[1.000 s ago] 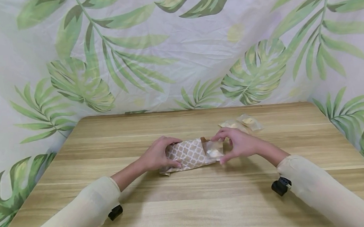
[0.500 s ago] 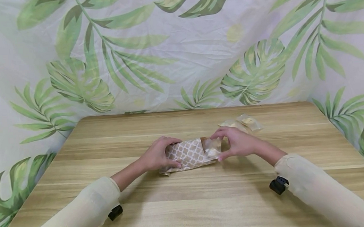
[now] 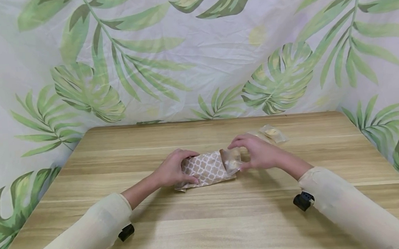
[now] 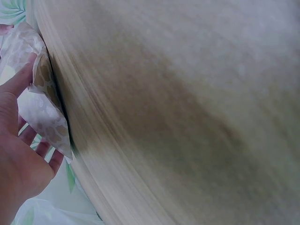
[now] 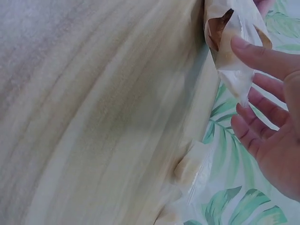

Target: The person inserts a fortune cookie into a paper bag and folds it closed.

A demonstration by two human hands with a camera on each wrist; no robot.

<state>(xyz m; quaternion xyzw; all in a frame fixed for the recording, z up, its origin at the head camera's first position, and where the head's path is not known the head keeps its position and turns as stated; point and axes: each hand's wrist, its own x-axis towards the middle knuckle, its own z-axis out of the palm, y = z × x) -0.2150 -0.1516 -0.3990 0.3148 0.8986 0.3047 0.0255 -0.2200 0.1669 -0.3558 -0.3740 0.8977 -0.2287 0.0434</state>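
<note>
Head view: clear packet [image 3: 233, 161] partway inside patterned bag [image 3: 207, 169]

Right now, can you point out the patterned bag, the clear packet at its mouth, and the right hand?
Patterned bag [image 3: 207, 169]: head view, middle of its printed side.
Clear packet [image 3: 232, 160]: head view, the part outside the bag's mouth.
Right hand [image 3: 261, 152]: head view, middle of the hand.

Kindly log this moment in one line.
left hand: grips patterned bag; right hand: holds clear packet at bag's mouth; other packets: on table
</note>
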